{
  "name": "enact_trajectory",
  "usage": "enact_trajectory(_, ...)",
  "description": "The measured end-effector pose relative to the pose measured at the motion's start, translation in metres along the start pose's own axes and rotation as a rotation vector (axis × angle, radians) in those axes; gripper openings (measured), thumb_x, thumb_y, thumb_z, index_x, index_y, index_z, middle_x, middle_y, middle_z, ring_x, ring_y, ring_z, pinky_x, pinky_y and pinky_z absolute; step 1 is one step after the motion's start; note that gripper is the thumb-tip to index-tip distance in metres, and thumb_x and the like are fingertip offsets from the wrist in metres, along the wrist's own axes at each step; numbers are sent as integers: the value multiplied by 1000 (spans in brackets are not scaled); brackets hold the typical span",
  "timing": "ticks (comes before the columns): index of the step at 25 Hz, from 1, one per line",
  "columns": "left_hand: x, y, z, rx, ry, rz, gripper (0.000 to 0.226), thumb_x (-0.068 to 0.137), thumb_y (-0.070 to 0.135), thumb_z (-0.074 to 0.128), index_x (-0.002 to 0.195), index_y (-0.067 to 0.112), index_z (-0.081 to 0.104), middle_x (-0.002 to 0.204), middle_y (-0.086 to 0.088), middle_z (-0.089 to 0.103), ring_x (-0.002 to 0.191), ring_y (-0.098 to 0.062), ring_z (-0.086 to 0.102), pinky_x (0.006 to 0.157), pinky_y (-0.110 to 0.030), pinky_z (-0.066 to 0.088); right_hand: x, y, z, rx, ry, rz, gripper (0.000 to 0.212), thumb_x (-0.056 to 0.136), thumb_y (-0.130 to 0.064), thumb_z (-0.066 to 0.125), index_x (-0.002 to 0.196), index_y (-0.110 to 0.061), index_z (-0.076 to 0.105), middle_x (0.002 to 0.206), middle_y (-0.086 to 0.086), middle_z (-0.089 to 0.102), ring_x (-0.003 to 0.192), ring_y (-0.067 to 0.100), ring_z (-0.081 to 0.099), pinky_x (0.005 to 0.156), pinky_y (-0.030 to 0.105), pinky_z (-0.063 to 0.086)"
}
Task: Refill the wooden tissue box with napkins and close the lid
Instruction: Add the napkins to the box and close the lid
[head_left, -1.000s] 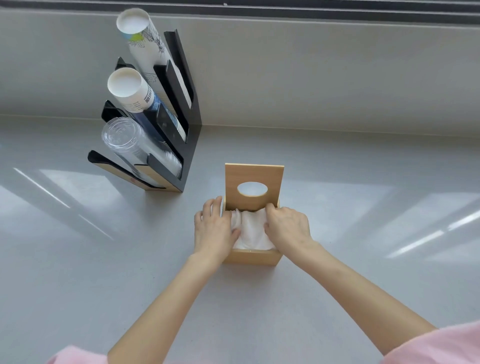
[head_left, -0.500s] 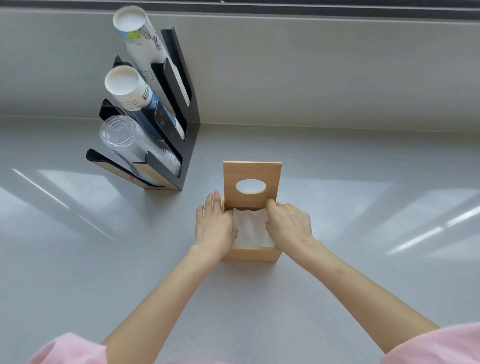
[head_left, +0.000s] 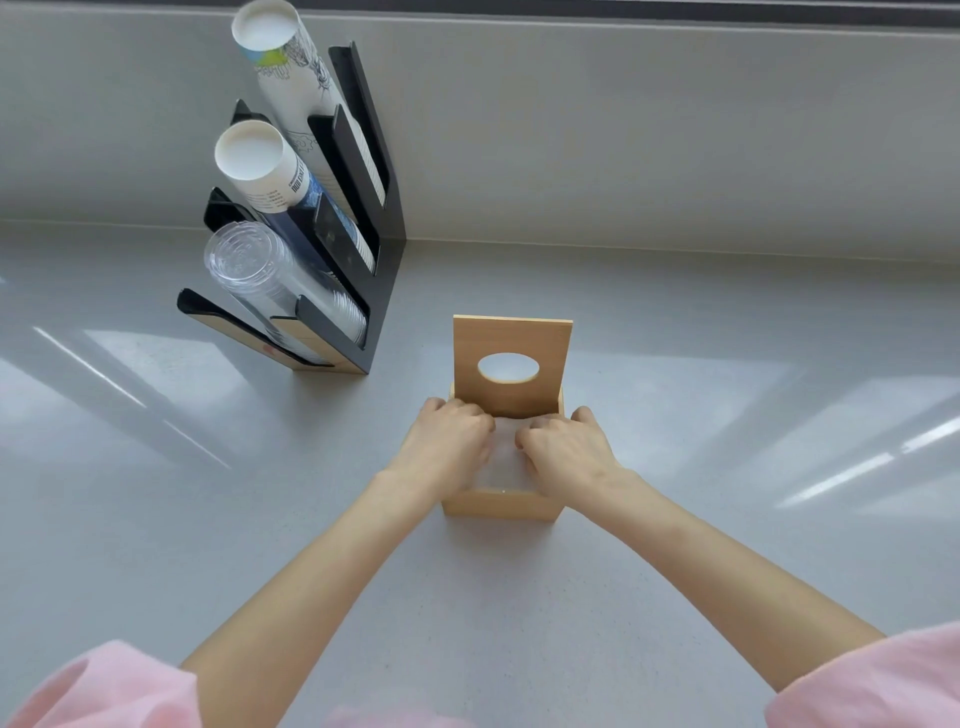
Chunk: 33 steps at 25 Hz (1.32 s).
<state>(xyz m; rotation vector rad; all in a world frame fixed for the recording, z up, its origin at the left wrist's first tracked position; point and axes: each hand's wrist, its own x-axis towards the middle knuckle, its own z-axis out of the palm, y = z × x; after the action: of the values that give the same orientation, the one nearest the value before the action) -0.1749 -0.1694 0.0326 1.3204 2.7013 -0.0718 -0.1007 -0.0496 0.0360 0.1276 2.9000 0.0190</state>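
Now both hands (head_left: 506, 449) press napkins (head_left: 505, 465) inside the wooden tissue box (head_left: 498, 504).

Looks like a café or drinks-service counter rather than a home kitchen. Pale grey, lightly speckled countertop (head_left: 675, 597) running back to a matching low upstand (head_left: 623, 130), with a dark window frame (head_left: 519, 8) above and daylight streaks across the surface. Against the upstand, a black tiered cup dispenser (head_left: 384, 234) with slanted slots loaded with two sleeves of stacked paper cups (head_left: 260, 166) and a stack of clear plastic lids (head_left: 249, 265), plus a wooden tissue box (head_left: 501, 504) of napkins (head_left: 506, 462) standing near it, all typical of self-serve beverage supplies.
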Motion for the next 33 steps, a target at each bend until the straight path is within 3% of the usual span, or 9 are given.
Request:
enact_trajectory(2,4,1,2,118,-127,103,29,91,21,39,100,7,63,110,-6,65,106,-25,53,92,-32,28,2,2,4,-34,-49,-14,17,86,-3,44,81,-13,57,81,1,56,105,25,53,73,31,18)
enact_trajectory(5,10,3,4,221,-262,136,38,94,27,34,96,5,65,105,-10,68,94,-27,53,103,-33,23,6,4,6,-120,-97,-50,23,87,-4,45,104,-10,60,108,6,65,109,24,51,74,32,20)
enact_trajectory(10,13,8,3,234,-347,130,40,96,26,31,99,2,63,107,-13,68,102,-30,56,109,-36,20,8,6,3,-137,-166,-71,25,90,-7,43,109,-11,58,113,7,64,113,23,49,83,34,28)
enact_trajectory(14,5,-1,-1,-46,-229,114,36,94,24,34,108,8,62,112,-11,67,106,-28,55,102,-30,28,-2,7,-1,95,-39,-44,34,93,-12,35,116,-18,60,117,2,64,119,21,49,112,41,16)
enact_trajectory(17,-5,-4,-16,-298,-73,28,35,94,29,40,125,21,54,125,-1,60,116,-23,52,93,-34,42,-12,8,-10,305,163,-10,33,95,-18,36,117,-21,60,115,-2,65,113,18,54,103,33,26)
enact_trajectory(22,-15,-15,-30,-464,341,-37,25,91,25,51,112,16,61,112,0,64,109,-20,55,83,-41,49,-20,19,-29,537,528,78,18,89,-14,53,98,-14,69,94,4,67,91,25,60,70,28,39)
enact_trajectory(26,-7,-23,-43,-416,590,-50,30,84,23,53,110,10,62,109,-9,60,104,-29,55,80,-40,50,-12,31,-44,525,651,111,30,87,-14,57,117,-15,60,114,5,58,109,24,50,76,31,44)
enact_trajectory(29,3,-25,-52,-356,512,-107,49,86,27,57,131,11,46,127,-11,50,115,-29,47,93,-40,41,2,37,-50,524,539,132,54,88,-17,58,138,-13,39,140,6,44,130,24,37,101,33,36)
enact_trajectory(33,17,-25,-55,-318,376,-157,56,90,30,53,140,15,34,136,-5,44,124,-25,40,97,-35,33,17,32,-49,570,454,162,49,91,-16,53,138,-12,39,141,3,45,131,22,39,103,31,34)
